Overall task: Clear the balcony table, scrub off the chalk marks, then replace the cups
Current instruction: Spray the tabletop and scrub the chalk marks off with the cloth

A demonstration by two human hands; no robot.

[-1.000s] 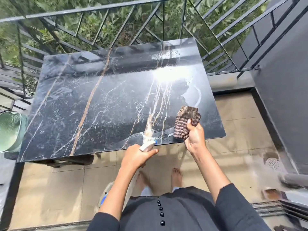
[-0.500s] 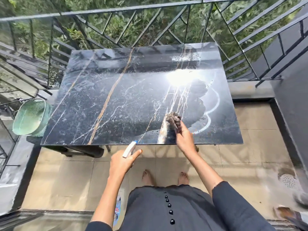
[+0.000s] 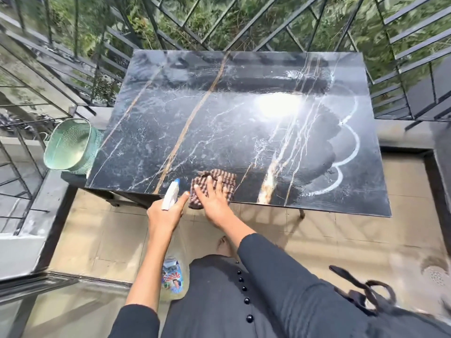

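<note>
From my head view, the only print I can find is the label (image 3: 172,276) on the spray bottle (image 3: 170,196). It is a colourful picture panel low on the clear body, and it is too blurred for me to read any word or brand.

My left hand (image 3: 166,215) is wrapped around the neck of that bottle, just off the near edge of the table (image 3: 170,132). The thumb points up beside the white spray head, the nozzle aims toward the tabletop, and the bottle body hangs below my wrist.

My right hand (image 3: 214,203) lies palm down on the brown striped cloth (image 3: 227,179). Its fingers (image 3: 220,185) are straight and spread wide, pressing the cloth flat onto the dark marble top at the near edge. The forearm reaches in from the right in a dark sleeve.

The chalk mark (image 3: 351,147), a white scalloped line, runs down the right part of the tabletop, well apart from the cloth. Wet streaks lie between them.

A green mesh basket (image 3: 70,145) sits just beside the table's left edge, and a black railing (image 3: 244,23) stands behind the table.
</note>
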